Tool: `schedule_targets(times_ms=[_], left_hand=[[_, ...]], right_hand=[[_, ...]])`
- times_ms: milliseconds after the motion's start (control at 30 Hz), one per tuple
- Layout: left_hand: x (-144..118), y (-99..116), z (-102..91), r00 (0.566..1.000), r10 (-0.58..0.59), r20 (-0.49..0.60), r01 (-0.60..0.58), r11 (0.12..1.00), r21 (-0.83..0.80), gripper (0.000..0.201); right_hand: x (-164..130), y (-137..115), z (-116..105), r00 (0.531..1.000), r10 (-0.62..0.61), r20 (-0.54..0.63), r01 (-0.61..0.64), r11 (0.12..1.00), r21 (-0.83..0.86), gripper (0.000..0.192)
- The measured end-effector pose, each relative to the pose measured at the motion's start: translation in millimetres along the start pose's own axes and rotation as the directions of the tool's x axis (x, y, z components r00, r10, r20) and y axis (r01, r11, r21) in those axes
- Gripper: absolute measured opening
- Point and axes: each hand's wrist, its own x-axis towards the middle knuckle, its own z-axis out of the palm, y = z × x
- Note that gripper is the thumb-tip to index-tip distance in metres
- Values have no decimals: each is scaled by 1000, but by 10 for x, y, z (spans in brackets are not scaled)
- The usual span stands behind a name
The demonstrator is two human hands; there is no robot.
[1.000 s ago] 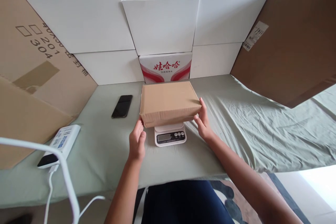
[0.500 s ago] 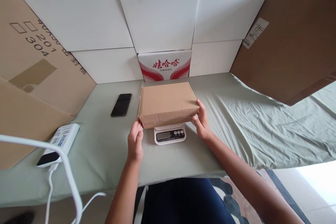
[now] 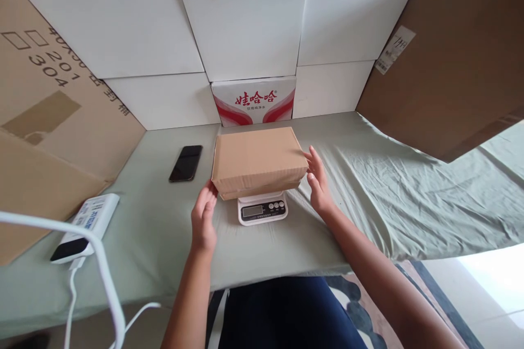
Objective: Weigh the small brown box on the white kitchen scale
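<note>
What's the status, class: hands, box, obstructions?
Left hand and right hand open beside brown box. Box sits on scale. Phone clear, left.

Red characters "娃哈哈" on white carton [image 3: 254,100] at far edge of my table [image 3: 164,240], straight beyond box I'm handling; smaller line beneath them too fine to read. "201" and "304" in dark print on big brown cardboard sheet [image 3: 53,103] leaning at left edge, more characters beside them cut off and unclear. White label [image 3: 395,49] on brown cardboard at right edge: handwritten marks, unreadable. Scale display [image 3: 252,210] near me: digits not legible. Print on power bank [image 3: 88,221] at left: too small.
</note>
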Motion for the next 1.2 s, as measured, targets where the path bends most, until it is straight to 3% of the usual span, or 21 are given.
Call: schedule_targets(times_ms=[200, 667, 767, 900, 1033, 1200], left_hand=[[-34, -20, 13, 999, -18, 45, 16, 999, 28, 75], [-25, 24, 41, 998, 22, 62, -22, 1000, 8, 72], [141, 194, 94, 995, 64, 77, -64, 998, -9, 69], [670, 327, 270, 985, 124, 118, -124, 992, -3, 62], [1178, 55, 466, 994, 61, 87, -58, 998, -37, 62], [1317, -412, 487, 999, -31, 42, 34, 997, -66, 64]], right_hand=[[-15, -16, 9, 998, 24, 64, -23, 999, -26, 71], [-25, -108, 21, 998, -4, 55, 5, 1000, -21, 63], [128, -235, -2, 999, -46, 7, 46, 999, -29, 62], [565, -249, 49, 997, -66, -48, 65, 998, -11, 67], [915, 106, 240, 997, -63, -53, 62, 998, -21, 76], [920, 543, 409, 999, 23, -23, -22, 1000, 4, 85]])
